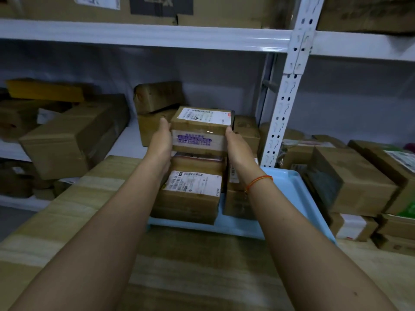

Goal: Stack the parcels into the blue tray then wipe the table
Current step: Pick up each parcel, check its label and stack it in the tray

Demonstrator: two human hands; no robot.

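A cardboard parcel with purple print and a white label (199,131) is held between both hands above the stack in the blue tray (289,194). My left hand (160,142) grips its left side and my right hand (235,144) grips its right side. Directly under it lies another parcel (197,162) at the top of the stack. In front of that, a labelled parcel (190,194) sits in the tray, with a further parcel (234,198) to its right. The tray rests on the wooden table (89,221).
White metal shelving (289,86) stands behind the table, packed with cardboard boxes (74,135). More boxes (350,180) are piled right of the tray, close to its rim. An upper shelf (143,34) carries large cartons.
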